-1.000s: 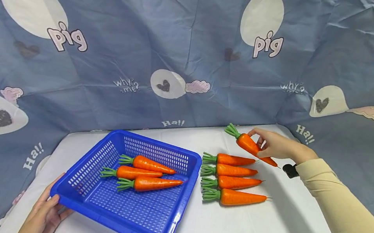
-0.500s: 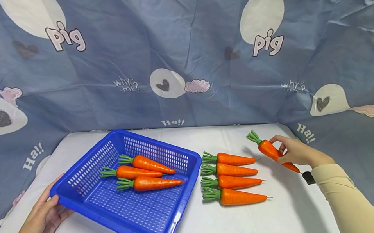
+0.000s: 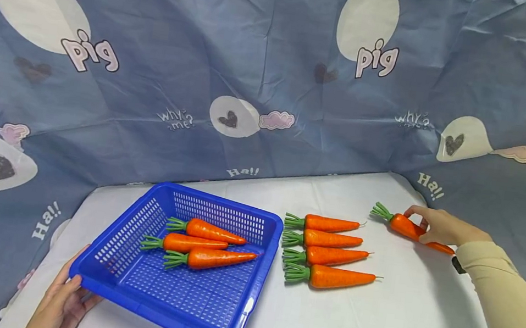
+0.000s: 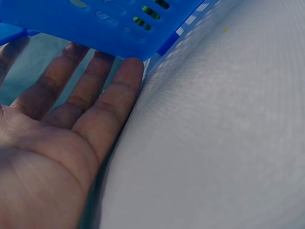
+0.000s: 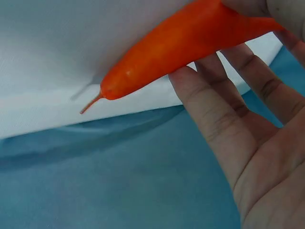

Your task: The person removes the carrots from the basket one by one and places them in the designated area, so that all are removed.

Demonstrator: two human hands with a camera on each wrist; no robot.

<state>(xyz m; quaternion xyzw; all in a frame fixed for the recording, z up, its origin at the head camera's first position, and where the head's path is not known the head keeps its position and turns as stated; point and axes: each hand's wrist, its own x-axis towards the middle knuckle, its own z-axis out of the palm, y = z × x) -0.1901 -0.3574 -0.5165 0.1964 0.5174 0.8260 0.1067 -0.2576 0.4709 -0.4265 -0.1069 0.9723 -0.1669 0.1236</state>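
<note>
Basket [image 3: 186, 293], gripped by left fingers [image 4: 108, 105], holds three carrots [image 3: 192, 244] (right fingers [image 5: 209, 109] pinch another carrot [image 3: 405, 226]).

Blue rectangular plastic basket [image 3: 151, 313] on the left, 3 tapered orange carrots [image 3: 217, 259] inside. Row of 4 carrots [image 3: 332, 241] just right, 1 carrot [image 3: 406, 226] further right.

Makeshift tabletop set-up, room type unclear: white-covered table [image 3: 321, 327], blue cartoon-print cloth [image 3: 268, 48] hung behind.
</note>
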